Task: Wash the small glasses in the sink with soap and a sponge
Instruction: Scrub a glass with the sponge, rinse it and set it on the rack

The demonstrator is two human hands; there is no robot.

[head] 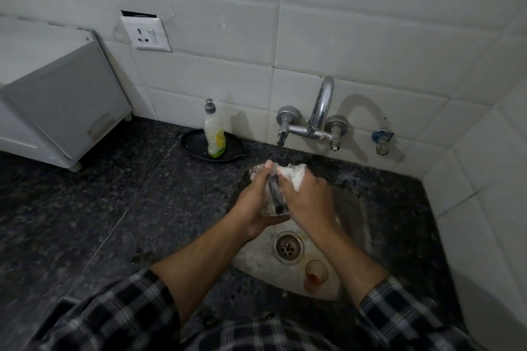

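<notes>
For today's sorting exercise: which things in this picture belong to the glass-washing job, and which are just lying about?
Job: left hand, held glass, right hand, foamy sponge, waiting glass, soap bottle, tap, sink.
Lying about: wall socket, white cabinet, black dish.

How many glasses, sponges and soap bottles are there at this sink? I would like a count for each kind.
Glasses: 2 (held glass, loose glass)
Sponge: 1
Soap bottle: 1
Total: 4
</notes>
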